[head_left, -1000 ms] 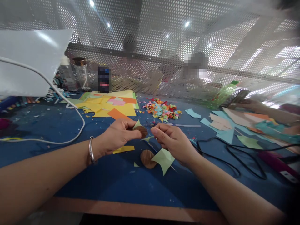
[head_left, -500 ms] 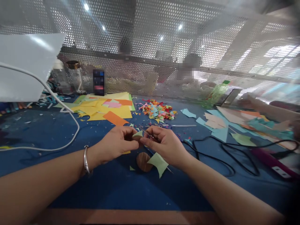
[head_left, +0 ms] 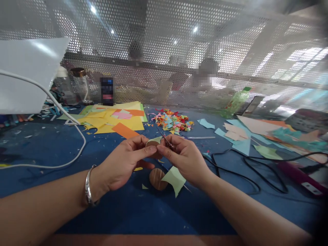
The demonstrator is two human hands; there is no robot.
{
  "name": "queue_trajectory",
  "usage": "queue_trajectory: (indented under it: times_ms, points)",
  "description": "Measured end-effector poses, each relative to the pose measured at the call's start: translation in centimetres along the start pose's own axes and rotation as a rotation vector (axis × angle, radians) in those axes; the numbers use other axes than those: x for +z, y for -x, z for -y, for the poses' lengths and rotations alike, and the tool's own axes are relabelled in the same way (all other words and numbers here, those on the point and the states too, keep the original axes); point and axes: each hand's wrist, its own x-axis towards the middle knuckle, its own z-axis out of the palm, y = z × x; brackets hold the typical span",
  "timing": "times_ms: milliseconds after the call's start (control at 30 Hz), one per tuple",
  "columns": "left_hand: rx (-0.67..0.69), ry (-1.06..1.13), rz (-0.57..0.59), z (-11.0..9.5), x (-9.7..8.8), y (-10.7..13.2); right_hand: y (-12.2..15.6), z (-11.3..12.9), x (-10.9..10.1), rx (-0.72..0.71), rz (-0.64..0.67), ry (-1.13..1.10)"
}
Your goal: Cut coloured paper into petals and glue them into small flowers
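Thumb and fingers of my left hand (head_left: 133, 153) pinch a round wooden disc (head_left: 152, 144) with a light green paper piece (head_left: 153, 139) along its far edge. My right hand (head_left: 183, 157) is closed on slim pointed scissors (head_left: 165, 137), their handles mostly hidden by the fingers. The right thumb tip meets the disc's right side. Below the hands, a second wooden disc (head_left: 158, 179) lies on the blue tabletop (head_left: 123, 215). A larger green paper scrap (head_left: 174, 180) overlaps its right edge, with a thin rod partly beneath the scrap.
Yellow and orange paper sheets (head_left: 120, 124) lie behind my left hand. Beyond the hands is a pile of colourful paper snippets (head_left: 174, 121). On the right are blue paper pieces (head_left: 242, 145), a black cable (head_left: 238, 157) and a purple power strip (head_left: 299, 177). A white cable (head_left: 82, 136) curves at left.
The held disc has turned so its brown wooden face shows beside the green paper. My left hand has rotated slightly, its lower fingers now visible; the scissors point further up and away.
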Motion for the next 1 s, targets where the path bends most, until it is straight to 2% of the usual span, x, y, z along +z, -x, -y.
queue_trajectory:
  times_ms: [267, 600, 867, 1000]
  points:
    - [0.077, -0.077, -0.030, -0.1, -0.5, -0.3, 0.0, 0.2, 0.0, 0.030, 0.031, 0.056]
    - [0.111, -0.224, -0.092, -0.2, -1.1, -0.6, 0.1, -0.5, -0.4, 0.077, 0.030, 0.002]
    - [0.177, -0.170, -0.118, -0.3, -1.1, -0.6, 0.0, -0.7, -0.6, 0.060, 0.064, 0.088]
    - [0.155, -0.166, -0.096, -0.3, -1.0, -0.5, 0.2, -0.7, -0.8, 0.059, 0.090, 0.106]
